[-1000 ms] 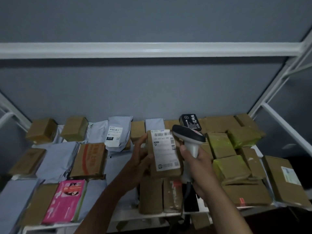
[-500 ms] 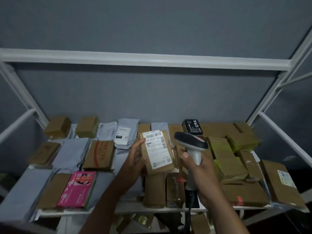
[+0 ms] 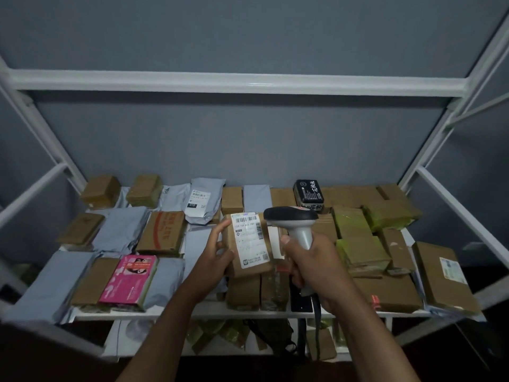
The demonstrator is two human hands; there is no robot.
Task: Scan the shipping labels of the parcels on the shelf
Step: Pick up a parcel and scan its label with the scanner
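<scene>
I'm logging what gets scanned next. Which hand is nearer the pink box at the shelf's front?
Left. The left hand, holding the labelled brown parcel, is just right of the pink box; the right hand, gripping the scanner, is farther right.

Shelf [image 3: 248,310] surface packed edge to edge with parcels [image 3: 162,232]; no bare gap between them except a strip along the front edge. Open air above the parcels up to the upper crossbar [image 3: 248,84]. Side rails [image 3: 462,213] bar the left and right edges.
</scene>
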